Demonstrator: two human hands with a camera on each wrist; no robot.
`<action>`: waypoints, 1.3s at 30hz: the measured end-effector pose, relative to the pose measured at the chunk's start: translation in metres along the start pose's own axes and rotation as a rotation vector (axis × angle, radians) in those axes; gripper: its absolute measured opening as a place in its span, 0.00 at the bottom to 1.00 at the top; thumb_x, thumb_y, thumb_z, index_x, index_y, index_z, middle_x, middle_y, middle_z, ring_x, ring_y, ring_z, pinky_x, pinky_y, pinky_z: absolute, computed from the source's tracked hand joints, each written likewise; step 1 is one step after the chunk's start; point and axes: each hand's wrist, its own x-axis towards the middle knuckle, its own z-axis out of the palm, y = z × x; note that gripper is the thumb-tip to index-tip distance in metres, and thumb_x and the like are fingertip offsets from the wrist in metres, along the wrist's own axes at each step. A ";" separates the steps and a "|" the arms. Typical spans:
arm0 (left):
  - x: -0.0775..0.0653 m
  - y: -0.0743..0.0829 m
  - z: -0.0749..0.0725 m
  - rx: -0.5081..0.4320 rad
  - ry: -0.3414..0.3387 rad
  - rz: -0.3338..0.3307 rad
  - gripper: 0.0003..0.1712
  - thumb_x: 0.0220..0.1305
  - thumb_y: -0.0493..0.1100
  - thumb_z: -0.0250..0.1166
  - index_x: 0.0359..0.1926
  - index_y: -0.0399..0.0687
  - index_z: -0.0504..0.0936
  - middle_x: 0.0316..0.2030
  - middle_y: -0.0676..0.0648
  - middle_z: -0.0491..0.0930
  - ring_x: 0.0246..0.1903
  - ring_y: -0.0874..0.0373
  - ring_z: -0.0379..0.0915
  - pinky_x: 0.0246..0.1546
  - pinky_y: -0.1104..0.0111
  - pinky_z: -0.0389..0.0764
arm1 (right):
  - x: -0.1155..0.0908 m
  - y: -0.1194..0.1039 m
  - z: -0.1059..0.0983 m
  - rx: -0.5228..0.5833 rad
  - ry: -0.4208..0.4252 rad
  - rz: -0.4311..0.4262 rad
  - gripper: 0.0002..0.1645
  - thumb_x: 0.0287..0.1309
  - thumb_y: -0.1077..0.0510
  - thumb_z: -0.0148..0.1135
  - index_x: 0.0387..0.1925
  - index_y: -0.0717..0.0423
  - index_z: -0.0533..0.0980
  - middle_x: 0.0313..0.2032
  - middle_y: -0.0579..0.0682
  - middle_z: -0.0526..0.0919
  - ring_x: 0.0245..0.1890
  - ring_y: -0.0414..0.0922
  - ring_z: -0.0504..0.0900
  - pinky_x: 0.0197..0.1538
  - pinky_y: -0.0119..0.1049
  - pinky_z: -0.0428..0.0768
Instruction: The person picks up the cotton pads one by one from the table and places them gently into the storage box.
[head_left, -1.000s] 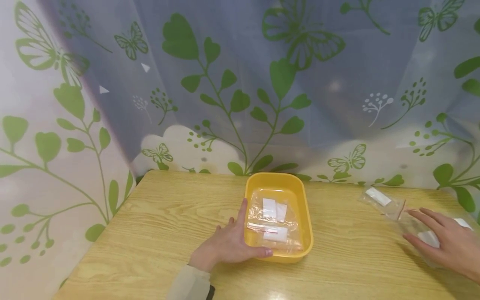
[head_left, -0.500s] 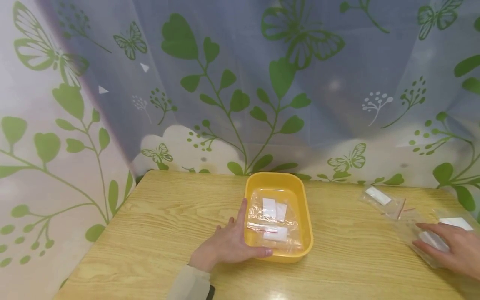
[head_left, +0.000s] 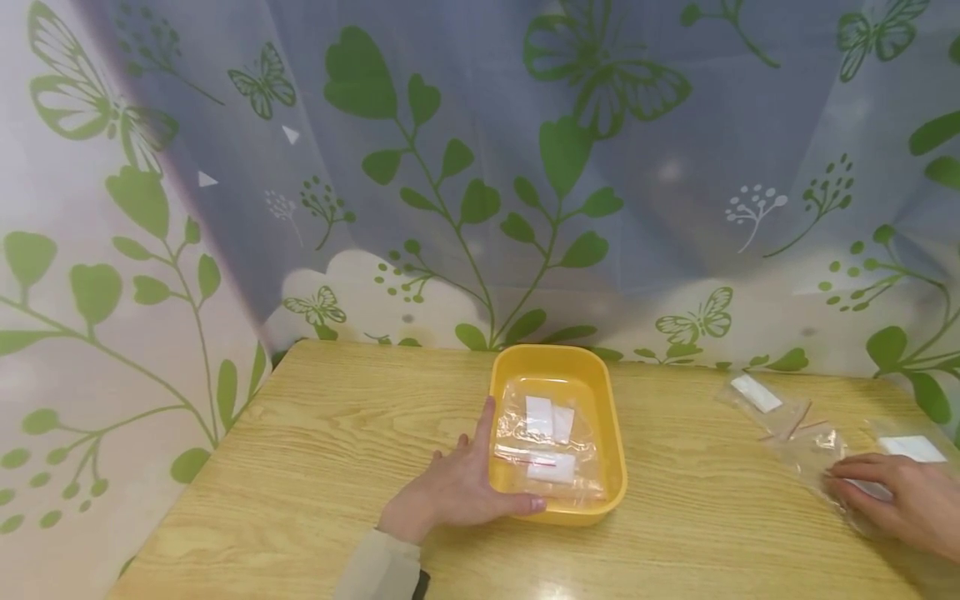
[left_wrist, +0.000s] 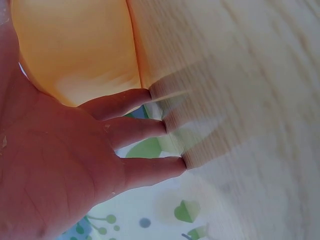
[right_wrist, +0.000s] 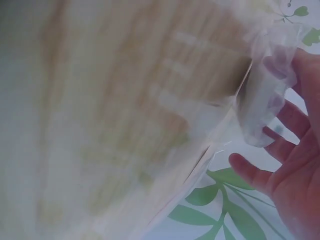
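Yellow plastic first: saw a rectangular tray (head_left: 617, 450) standing mid-table, with clear zip bags (head_left: 551, 467) and their white inserts lying inside. Saw the left hand (head_left: 457, 483) braced at its near left corner, index finger along the side, thumb on the near rim, other fingers straight and apart, tips down on the wood-grain table (head_left: 300, 467). Well to the right, found the right hand (head_left: 911, 500) pinching a separate zip bag (head_left: 813, 454), thumb and fingertips together on the film; in the right wrist view, noted the other fingers apart. Could not read the pinch's firmness. Made out a white insert (head_left: 870, 489) in that bag, partly behind the fingers, and a second bag (head_left: 757, 393) touching or overlapping its far end; noticed a third bag (head_left: 913, 448) just beside the hand. Judged the pinched bag light, limp and slick, easily creased but hardly fragile. Seemed best gripped over the presumably stiffer insert, not by loose film.
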 end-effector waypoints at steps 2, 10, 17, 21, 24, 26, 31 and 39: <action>0.000 0.000 0.000 0.004 -0.004 -0.001 0.81 0.48 0.80 0.69 0.81 0.61 0.22 0.73 0.31 0.66 0.77 0.29 0.51 0.75 0.31 0.49 | 0.000 -0.001 0.002 0.018 0.070 -0.042 0.13 0.40 0.49 0.83 0.24 0.50 0.87 0.26 0.49 0.88 0.26 0.37 0.84 0.31 0.15 0.71; -0.002 0.002 -0.001 0.039 -0.015 -0.016 0.80 0.49 0.81 0.68 0.81 0.62 0.21 0.73 0.32 0.66 0.77 0.30 0.52 0.75 0.31 0.50 | 0.009 -0.011 -0.001 0.086 0.151 -0.076 0.13 0.42 0.53 0.83 0.29 0.48 0.84 0.27 0.50 0.88 0.27 0.34 0.85 0.34 0.09 0.70; -0.001 0.002 -0.002 0.028 -0.008 -0.010 0.80 0.49 0.80 0.69 0.81 0.61 0.22 0.73 0.31 0.66 0.76 0.29 0.52 0.74 0.31 0.50 | 0.018 -0.020 -0.006 0.148 0.226 -0.168 0.31 0.62 0.26 0.55 0.30 0.46 0.83 0.26 0.47 0.87 0.30 0.22 0.82 0.34 0.09 0.73; -0.001 0.002 -0.003 0.021 -0.008 -0.004 0.80 0.49 0.80 0.69 0.81 0.61 0.22 0.73 0.31 0.66 0.76 0.29 0.52 0.74 0.31 0.50 | 0.022 -0.028 -0.008 0.163 0.250 -0.183 0.37 0.65 0.23 0.42 0.27 0.44 0.82 0.25 0.43 0.86 0.32 0.14 0.77 0.32 0.10 0.73; -0.001 0.002 -0.004 0.018 -0.010 -0.001 0.80 0.49 0.79 0.69 0.81 0.60 0.22 0.73 0.31 0.66 0.76 0.29 0.52 0.74 0.31 0.51 | 0.023 -0.032 -0.009 0.170 0.252 -0.178 0.36 0.65 0.23 0.41 0.26 0.42 0.81 0.25 0.43 0.86 0.33 0.13 0.76 0.33 0.10 0.73; -0.001 0.003 -0.003 0.018 -0.009 -0.002 0.80 0.49 0.79 0.69 0.81 0.60 0.22 0.73 0.31 0.66 0.76 0.29 0.52 0.74 0.31 0.51 | 0.025 -0.035 -0.011 0.171 0.248 -0.172 0.35 0.65 0.23 0.41 0.27 0.41 0.81 0.25 0.44 0.86 0.33 0.14 0.76 0.33 0.10 0.73; -0.001 0.003 -0.003 0.021 -0.003 -0.007 0.80 0.49 0.79 0.69 0.81 0.61 0.23 0.73 0.31 0.66 0.76 0.30 0.52 0.74 0.31 0.51 | 0.027 -0.042 -0.014 0.180 0.252 -0.166 0.36 0.66 0.24 0.41 0.28 0.42 0.82 0.26 0.45 0.87 0.35 0.12 0.75 0.34 0.09 0.73; -0.002 0.003 -0.003 0.036 -0.008 -0.012 0.80 0.48 0.81 0.68 0.82 0.61 0.23 0.73 0.32 0.67 0.76 0.29 0.53 0.74 0.31 0.52 | 0.020 -0.049 -0.021 0.212 0.241 -0.125 0.35 0.66 0.26 0.45 0.29 0.48 0.83 0.27 0.47 0.87 0.37 0.09 0.73 0.30 0.10 0.74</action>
